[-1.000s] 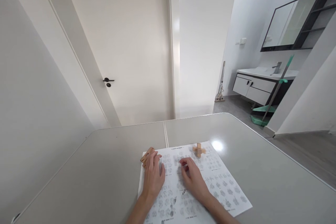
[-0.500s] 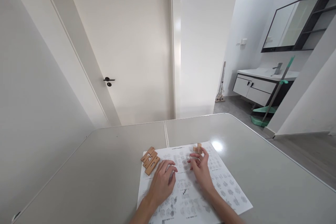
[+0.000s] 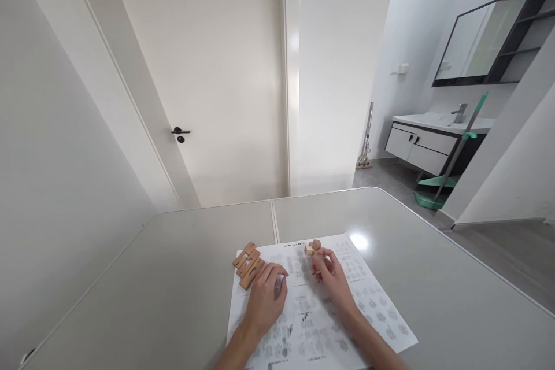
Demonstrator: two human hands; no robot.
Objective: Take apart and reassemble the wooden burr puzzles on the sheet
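**Right hand (image 3: 332, 278) at wooden cluster (image 3: 310, 249), left hand (image 3: 265, 293) loosely curved**

1 door (image 3: 229, 69) beyond the far edge, with 1 black handle (image 3: 180, 132). 1 pale surface (image 3: 173, 283) below it, one seam across. Back right, well apart from the work: 1 vanity cabinet (image 3: 420, 141), 1 mop (image 3: 367, 136) upright, 1 long-handled dustpan (image 3: 429, 201), green, on the floor.

1 printed sheet (image 3: 390, 306) on the surface, rows of small grey figures; both forearms cover parts of its near half.

2 hands, both over the sheet. Left: palm down, fingers bent, thumb spread from index, nothing visible in the gap. Right: turned inward, fingers curled, index tip against the cluster. Can't tell if it's pinched.

Wood: 2 groups. Flat notched pieces (image 3: 247, 262), 3 visible, lie side by side on the sheet's far-left corner, left hand hiding one end of the nearest. Cluster sits near the sheet's far edge; right fingers block part, so no block count.
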